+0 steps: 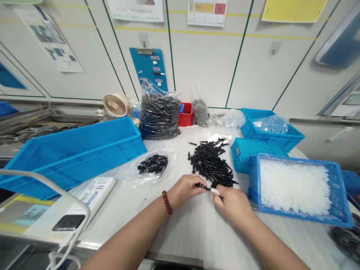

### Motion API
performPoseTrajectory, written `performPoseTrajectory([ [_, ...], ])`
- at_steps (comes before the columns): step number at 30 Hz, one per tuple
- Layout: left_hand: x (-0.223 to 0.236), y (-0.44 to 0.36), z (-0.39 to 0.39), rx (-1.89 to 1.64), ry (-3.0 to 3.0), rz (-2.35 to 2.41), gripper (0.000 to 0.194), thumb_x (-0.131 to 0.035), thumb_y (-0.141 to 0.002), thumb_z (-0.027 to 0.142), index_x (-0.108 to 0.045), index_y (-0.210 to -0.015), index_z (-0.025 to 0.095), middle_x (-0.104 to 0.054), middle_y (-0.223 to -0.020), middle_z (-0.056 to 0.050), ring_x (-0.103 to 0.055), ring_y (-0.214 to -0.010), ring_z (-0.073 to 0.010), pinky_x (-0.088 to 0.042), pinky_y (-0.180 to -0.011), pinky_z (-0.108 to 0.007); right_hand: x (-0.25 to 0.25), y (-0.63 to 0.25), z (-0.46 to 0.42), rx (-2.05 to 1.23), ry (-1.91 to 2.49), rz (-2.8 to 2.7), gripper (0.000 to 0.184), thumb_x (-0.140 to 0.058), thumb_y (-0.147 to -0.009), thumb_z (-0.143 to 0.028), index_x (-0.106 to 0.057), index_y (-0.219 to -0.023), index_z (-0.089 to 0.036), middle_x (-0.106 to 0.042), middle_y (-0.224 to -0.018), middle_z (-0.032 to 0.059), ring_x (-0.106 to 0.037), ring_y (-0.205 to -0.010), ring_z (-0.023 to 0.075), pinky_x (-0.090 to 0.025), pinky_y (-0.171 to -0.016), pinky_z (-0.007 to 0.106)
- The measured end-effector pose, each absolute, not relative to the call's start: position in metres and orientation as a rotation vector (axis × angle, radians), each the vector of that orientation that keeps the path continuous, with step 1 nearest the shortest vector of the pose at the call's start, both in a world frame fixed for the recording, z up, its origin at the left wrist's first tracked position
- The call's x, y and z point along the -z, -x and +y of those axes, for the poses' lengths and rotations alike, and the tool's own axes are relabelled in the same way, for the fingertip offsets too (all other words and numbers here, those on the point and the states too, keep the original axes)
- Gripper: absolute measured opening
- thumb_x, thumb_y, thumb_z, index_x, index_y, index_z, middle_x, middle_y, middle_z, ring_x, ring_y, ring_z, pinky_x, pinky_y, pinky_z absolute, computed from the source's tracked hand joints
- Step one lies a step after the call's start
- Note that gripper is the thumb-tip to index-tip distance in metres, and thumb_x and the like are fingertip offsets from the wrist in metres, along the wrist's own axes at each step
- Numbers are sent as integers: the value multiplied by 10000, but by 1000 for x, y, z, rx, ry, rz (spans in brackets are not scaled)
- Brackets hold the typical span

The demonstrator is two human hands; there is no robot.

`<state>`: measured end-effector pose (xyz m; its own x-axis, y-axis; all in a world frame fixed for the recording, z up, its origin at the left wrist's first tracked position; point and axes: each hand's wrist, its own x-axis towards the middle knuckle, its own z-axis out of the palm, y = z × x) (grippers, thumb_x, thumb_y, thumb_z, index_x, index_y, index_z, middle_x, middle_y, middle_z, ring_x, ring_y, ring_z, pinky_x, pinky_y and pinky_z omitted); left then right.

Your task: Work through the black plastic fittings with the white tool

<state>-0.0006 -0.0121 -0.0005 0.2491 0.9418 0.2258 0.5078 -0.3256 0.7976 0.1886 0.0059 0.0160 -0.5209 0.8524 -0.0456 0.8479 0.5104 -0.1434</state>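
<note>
Left hand [189, 190]: fingers closed on slim black ribbed rod [200, 185], grey bands; red bead bracelet [167, 203] on wrist.
Right hand [231, 202]: fingers clamped on smooth white cylindrical piece [216, 192], its tip meeting the rod, between the hands.
Loose pile [211, 163]: glossy black ribbed rods, just beyond the hands, on pale smooth surface [180, 232].
Clear crinkled bag [137, 178]: banded black parts, left of pile.
Blue plastic bin [300, 187]: small translucent white rings, right of right hand.
Tall clear bag [160, 114]: dense dark rods, behind.
</note>
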Motion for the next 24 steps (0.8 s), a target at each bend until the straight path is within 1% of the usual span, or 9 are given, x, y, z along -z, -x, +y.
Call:
performPoseTrajectory([
  [6, 3, 0, -11, -905, -1735, 1274, 83, -659, -724, 193, -675, -789, 145, -646, -690, -4, -567, -606, -97, -439, -587, -174, -17, -187, 4, -247, 1490, -2749, 188, -476, -877, -289, -604, -767, -207, -656, -733, 8, -580, -650, 158, -167, -515, 271],
  [12, 6, -3, -11, -865, -1746, 1266, 96, -672, -700, 189, -680, -789, 154, -656, -714, -6, -564, -617, -95, -429, -555, -156, -16, -184, 0, -256, 1514, -2749, 210, -476, -885, -334, -626, -797, -217, -660, -735, 15, -597, -654, 170, -187, -514, 267],
  [17, 3, -2, -12, -864, -1769, 1242, 95, -665, -718, 202, -683, -801, 159, -660, -730, -11, -574, -628, -96, -442, -569, -155, -15, -186, 1, -240, 1545, -2729, 264, -459, -896, -379, -622, -770, -215, -658, -715, 22, -599, -653, 180, -169, -511, 270],
  [21, 4, 3, -10, -853, -1876, 1222, 122, -628, -756, 213, -687, -855, 173, -646, -757, -18, -561, -625, -91, -451, -592, -163, -17, -187, 1, -314, 1484, -2736, 197, -465, -896, -309, -595, -790, -204, -652, -747, 10, -591, -671, 163, -178, -521, 267],
  [24, 4, 5, -10, -843, -1940, 1224, 142, -588, -776, 182, -686, -878, 173, -631, -777, -24, -541, -625, -84, -446, -602, -162, -19, -187, 1, -348, 1452, -2748, 160, -461, -892, -259, -582, -807, -199, -647, -769, 6, -581, -682, 152, -187, -531, 265],
])
